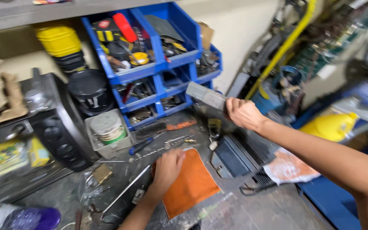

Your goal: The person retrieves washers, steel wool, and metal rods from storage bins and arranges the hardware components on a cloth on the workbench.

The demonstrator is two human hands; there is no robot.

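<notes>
My right hand (244, 113) is raised over the bench and grips one end of a flat grey rectangular block (205, 95), which points left toward the blue bins. My left hand (167, 168) rests palm down on the left edge of an orange sheet (194, 185) lying on the dark worktop. Just right of the sheet sits a dark grey flat casing (235, 158) with a vented corner. The picture is blurred by motion.
Stacked blue storage bins (160, 68) full of tools stand at the back. A black speaker (62, 127), a grey tub with a tape roll (107, 130), a wire brush (158, 128), screwdrivers, a long metal rod (126, 189), a yellow container (331, 126) and an orange-stained cloth (288, 167) surround the work spot.
</notes>
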